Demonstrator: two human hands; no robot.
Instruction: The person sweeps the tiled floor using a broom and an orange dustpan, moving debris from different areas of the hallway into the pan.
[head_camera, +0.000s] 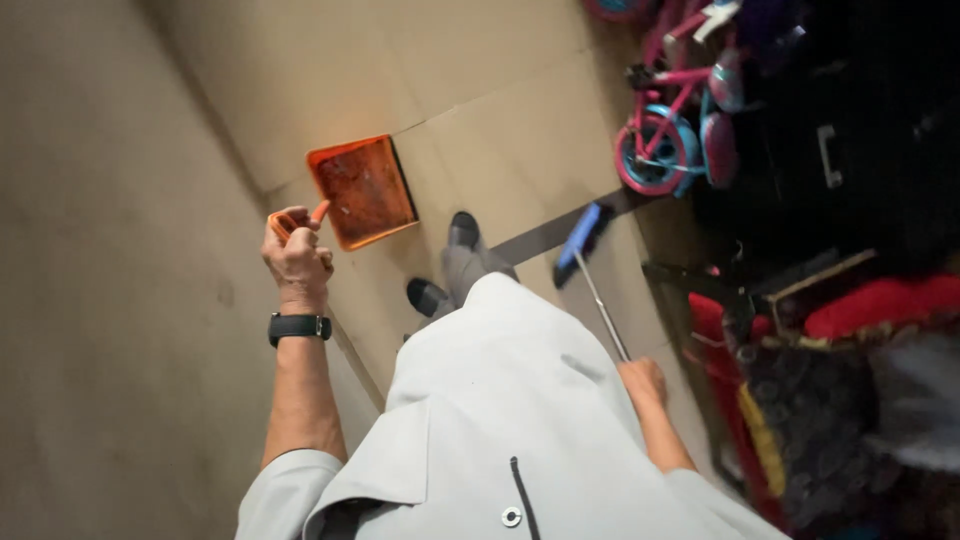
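Left grip on orange dustpan, mouth forward.

Orange dustpan held low; blue-headed broom angled floorward

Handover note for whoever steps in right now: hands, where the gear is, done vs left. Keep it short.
Left hand: closed on the handle of the orange dustpan, held out in front, pan face towards the camera, dark dirt showing in it.
Right hand: gripping the thin metal shaft of the broom; its blue broom head is down at the tiled floor, right of the shoes.
Nearby: pink and blue child's bicycle and clutter to the right.
Done: some dirt appears collected.
Left: cannot tell how much floor remains; pan not emptied.
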